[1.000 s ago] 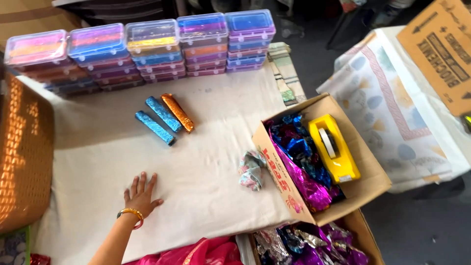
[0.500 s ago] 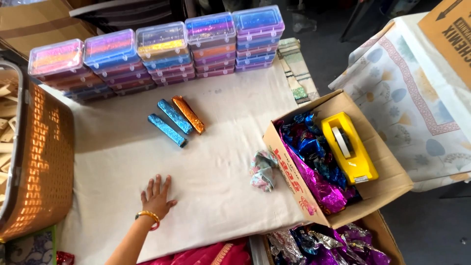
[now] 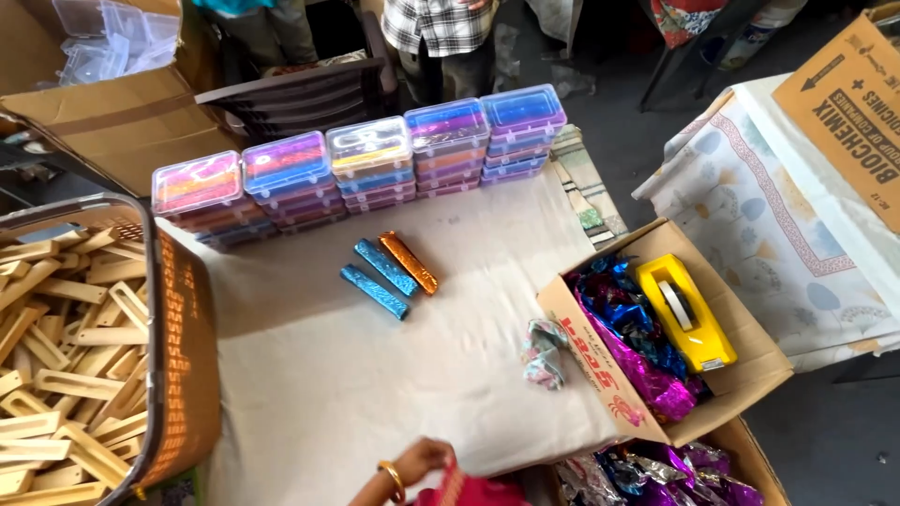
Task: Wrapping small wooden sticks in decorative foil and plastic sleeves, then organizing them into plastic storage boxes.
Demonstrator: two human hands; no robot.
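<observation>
Red fabric item point(image 3: 469, 490): soft, folded, bright red-pink, at the near edge of the cloth-covered counter point(image 3: 328, 394). One hand point(image 3: 424, 461), gold bangle point(image 3: 392, 480) on its wrist, rests on it, fingers curled; which hand and whether gripping, cannot tell. Three foil-wrapped bars point(image 3: 386, 275), two blue, one orange, lie mid-counter, well apart.

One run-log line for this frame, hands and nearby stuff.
hand: bottom edge, on red cloth | other hand: unseen | wrapped bars: three, mid-table | tape dispenser: in box
</observation>
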